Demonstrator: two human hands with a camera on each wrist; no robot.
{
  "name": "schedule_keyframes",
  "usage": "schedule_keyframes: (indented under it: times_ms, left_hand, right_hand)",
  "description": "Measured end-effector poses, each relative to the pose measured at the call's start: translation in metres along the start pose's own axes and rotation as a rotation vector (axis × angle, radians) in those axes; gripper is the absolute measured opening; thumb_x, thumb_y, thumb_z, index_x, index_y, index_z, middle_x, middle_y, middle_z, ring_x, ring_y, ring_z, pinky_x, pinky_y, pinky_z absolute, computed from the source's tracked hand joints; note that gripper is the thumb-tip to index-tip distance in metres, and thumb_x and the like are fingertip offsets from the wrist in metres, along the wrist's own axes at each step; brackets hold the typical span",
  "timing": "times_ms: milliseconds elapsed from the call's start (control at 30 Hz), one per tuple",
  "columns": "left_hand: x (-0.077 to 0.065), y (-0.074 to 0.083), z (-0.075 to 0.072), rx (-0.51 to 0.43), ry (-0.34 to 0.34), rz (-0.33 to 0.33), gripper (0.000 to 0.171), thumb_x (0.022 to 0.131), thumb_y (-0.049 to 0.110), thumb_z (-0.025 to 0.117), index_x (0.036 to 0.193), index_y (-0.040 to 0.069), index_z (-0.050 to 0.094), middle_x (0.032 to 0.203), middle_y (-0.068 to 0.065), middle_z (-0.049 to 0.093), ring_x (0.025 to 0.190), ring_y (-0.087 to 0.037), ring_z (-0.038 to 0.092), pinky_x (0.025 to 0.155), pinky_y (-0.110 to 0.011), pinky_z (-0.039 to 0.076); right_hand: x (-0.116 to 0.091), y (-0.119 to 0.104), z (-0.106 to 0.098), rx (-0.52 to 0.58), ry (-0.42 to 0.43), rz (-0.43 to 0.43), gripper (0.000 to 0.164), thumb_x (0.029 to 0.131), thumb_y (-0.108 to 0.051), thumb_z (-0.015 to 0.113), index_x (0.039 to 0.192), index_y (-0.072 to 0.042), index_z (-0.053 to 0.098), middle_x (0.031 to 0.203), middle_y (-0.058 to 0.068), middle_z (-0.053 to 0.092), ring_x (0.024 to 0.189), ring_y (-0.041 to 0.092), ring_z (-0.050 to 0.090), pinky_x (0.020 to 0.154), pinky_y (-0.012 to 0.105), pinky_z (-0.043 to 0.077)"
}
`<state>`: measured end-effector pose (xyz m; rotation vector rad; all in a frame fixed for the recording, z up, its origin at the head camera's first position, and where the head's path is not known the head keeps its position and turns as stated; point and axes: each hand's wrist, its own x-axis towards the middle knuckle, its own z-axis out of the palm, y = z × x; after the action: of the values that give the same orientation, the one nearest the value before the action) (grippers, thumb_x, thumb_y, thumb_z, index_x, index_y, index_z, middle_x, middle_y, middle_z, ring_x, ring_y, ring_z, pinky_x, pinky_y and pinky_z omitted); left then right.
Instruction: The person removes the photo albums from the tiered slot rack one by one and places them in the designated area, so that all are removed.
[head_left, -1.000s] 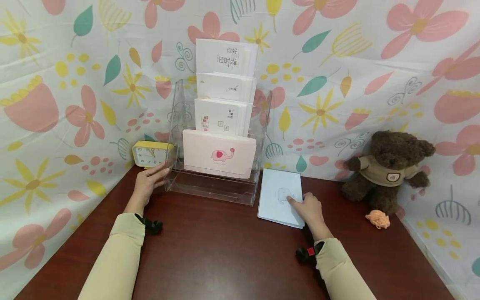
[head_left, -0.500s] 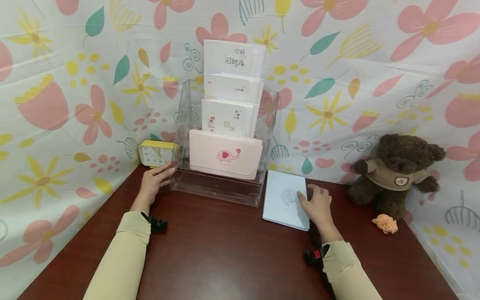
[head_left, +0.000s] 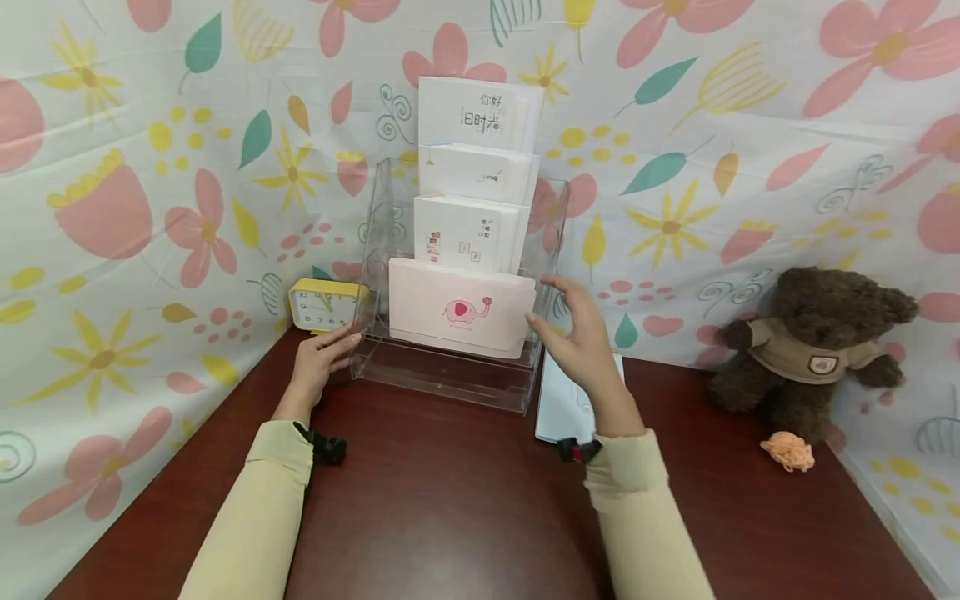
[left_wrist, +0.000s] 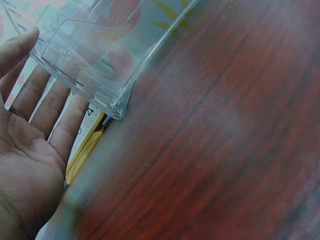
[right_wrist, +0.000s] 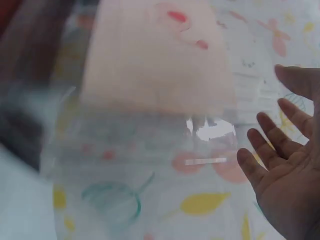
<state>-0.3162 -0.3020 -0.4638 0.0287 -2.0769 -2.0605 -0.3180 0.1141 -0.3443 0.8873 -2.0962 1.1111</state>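
Right hand [head_left: 583, 343], fingers spread and holding nothing, is nearer: the pink card [head_left: 416, 310] stands in the rack [head_left: 442, 386] at its nine o'clock, long axis nine-to-three. Left hand [head_left: 318, 360], fingers straight, touches the rack's nine-o'clock side.

1. The tiered rack [head_left: 442, 386] looks like clear plastic, smooth and glossy, with bright reflections.
2. The elephant booklet [head_left: 420, 308] and the white booklets [head_left: 457, 171] have smooth, matt, paper-like covers.
3. The light-blue notebook [head_left: 558, 400] looks matt and papery.
4. The tabletop [head_left: 450, 508] shows reddish-brown wood grain under a soft sheen.
5. The teddy bear [head_left: 813, 304] is rough, matt plush; its shirt [head_left: 795, 352], matt cloth.
6. The alarm clock [head_left: 322, 308] looks like smooth plastic.
7. The wall covering [head_left: 225, 108] is lightly creased, cloth-like.
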Motion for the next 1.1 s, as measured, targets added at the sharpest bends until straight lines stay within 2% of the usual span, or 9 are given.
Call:
schedule_keyframes:
  times_ms: [100,233,500,767,900,1100]
  left_hand:
    - [-0.001,-0.001,0.005,-0.009,-0.008,-0.008,0.06,0.093,0.035,0.075,0.144,0.01,0.056,0.152,-0.01,0.048,0.106,0.0,0.064,0.093,-0.034,0.056]
    - [-0.002,-0.006,0.011,-0.012,-0.02,-0.03,0.059,0.093,0.035,0.075,0.144,0.011,0.057,0.152,-0.009,0.049,0.108,0.0,0.064,0.094,-0.035,0.056]
    - [0.0,-0.009,0.01,-0.001,0.006,-0.025,0.059,0.092,0.036,0.076,0.142,0.01,0.059,0.149,-0.008,0.052,0.108,-0.003,0.064,0.087,-0.028,0.058]
    - [0.004,-0.007,0.003,-0.025,0.01,-0.046,0.057,0.093,0.032,0.076,0.143,0.012,0.058,0.15,-0.007,0.051,0.107,-0.001,0.064,0.091,-0.032,0.057]
    - [0.005,0.0,0.001,-0.042,0.01,-0.052,0.053,0.095,0.025,0.073,0.143,0.009,0.057,0.151,-0.009,0.049,0.106,-0.001,0.064,0.096,-0.039,0.055]
    - [-0.006,0.023,0.004,-0.024,-0.004,-0.05,0.051,0.097,0.019,0.07,0.144,0.004,0.055,0.153,-0.011,0.046,0.105,0.0,0.064,0.099,-0.042,0.053]
  right_hand:
    - [0.012,-0.001,0.018,-0.015,0.007,0.042,0.058,0.091,-0.016,0.076,0.143,-0.003,0.051,0.142,0.013,0.052,0.135,0.028,0.045,0.112,0.049,0.038]
    - [0.013,0.005,0.031,-0.07,0.0,0.075,0.058,0.09,-0.014,0.076,0.141,-0.004,0.051,0.143,0.013,0.05,0.135,0.03,0.044,0.113,0.05,0.036]
    - [0.01,0.009,0.039,-0.134,0.047,0.073,0.055,0.089,-0.011,0.076,0.139,-0.005,0.055,0.144,0.012,0.052,0.136,0.031,0.045,0.113,0.051,0.036]
    - [0.016,0.008,0.046,-0.16,0.036,0.064,0.051,0.089,-0.011,0.076,0.136,-0.003,0.057,0.143,0.015,0.053,0.137,0.032,0.044,0.115,0.049,0.034]
    - [0.019,0.007,0.049,-0.158,0.037,0.047,0.048,0.089,-0.01,0.076,0.133,-0.003,0.058,0.141,0.015,0.054,0.135,0.031,0.046,0.114,0.047,0.035]
    - [0.024,0.003,0.053,-0.142,0.025,0.038,0.043,0.089,-0.009,0.076,0.129,-0.005,0.06,0.135,0.013,0.056,0.132,0.031,0.047,0.111,0.048,0.038]
